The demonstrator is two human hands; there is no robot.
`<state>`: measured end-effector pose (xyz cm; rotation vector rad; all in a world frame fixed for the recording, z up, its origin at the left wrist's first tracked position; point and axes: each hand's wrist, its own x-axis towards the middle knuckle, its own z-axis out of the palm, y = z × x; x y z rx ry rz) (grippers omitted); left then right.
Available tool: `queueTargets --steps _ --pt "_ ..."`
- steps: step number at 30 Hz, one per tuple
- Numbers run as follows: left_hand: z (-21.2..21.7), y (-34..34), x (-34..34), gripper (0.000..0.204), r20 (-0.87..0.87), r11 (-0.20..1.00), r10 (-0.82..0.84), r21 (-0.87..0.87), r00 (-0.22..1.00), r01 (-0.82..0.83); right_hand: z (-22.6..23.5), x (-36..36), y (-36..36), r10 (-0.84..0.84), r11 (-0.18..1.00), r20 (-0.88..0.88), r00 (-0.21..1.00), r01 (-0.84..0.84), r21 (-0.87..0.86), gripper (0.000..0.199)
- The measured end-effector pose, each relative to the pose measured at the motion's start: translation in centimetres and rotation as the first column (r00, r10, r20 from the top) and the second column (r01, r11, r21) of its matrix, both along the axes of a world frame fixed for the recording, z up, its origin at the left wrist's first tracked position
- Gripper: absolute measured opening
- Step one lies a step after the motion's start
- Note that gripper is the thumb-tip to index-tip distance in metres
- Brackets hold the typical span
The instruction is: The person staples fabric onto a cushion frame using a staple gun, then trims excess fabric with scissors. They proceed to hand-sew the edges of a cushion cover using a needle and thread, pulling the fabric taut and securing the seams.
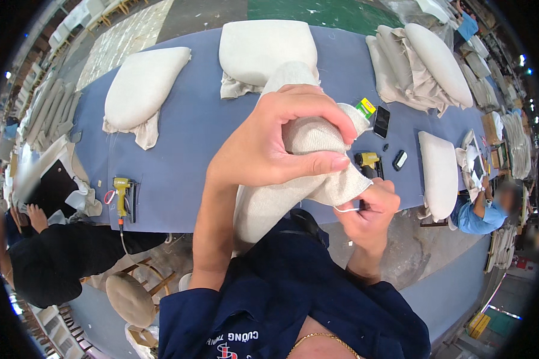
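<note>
A beige fabric-covered seat cushion (269, 203) stands on edge in front of me, resting against my body. My left hand (263, 140) is curled over its near corner, thumb and fingers squeezing the fabric from both sides. From that corner a loose fabric flap (346, 184) hangs toward my right hand (371, 212). The right hand's fingers are closed at the flap's edge, on a thin white cord (345, 209) that runs out of the cloth. Parts of the cushion are hidden behind my left hand.
On the blue table (179, 173) lie padded cushions (266, 51), a stack of cushions (437, 66), a yellow staple gun (123, 197), another staple gun (368, 161), a phone (381, 121) and a small green-yellow box (365, 108). Co-workers (66, 257) work at both sides.
</note>
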<state>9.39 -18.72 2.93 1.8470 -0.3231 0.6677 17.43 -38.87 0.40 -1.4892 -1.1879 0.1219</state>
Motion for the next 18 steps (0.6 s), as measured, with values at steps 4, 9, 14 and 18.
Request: queueTargets --steps 4,9,14,18 --pt "-0.1 0.1 1.1 0.022 -0.003 0.992 -0.122 0.020 0.993 0.122 -0.7 1.5 -2.0 0.179 0.980 -0.080 0.981 -0.185 -0.075 0.010" --pt "-0.7 -1.0 2.5 0.016 0.017 0.984 -0.167 0.064 0.986 0.166 -0.9 3.9 -4.6 0.219 0.964 0.022 0.976 -0.212 -0.163 0.007" --pt "-1.4 -3.1 3.4 0.016 -0.017 0.990 -0.141 0.022 0.990 0.141 0.7 2.0 -6.6 0.069 0.961 -0.161 0.985 -0.109 -0.254 0.021" --pt "-1.9 -4.8 3.9 0.016 -0.023 0.995 -0.099 -0.003 0.995 0.099 0.3 0.0 -6.4 -0.070 0.977 -0.126 0.990 0.042 -0.208 0.023"
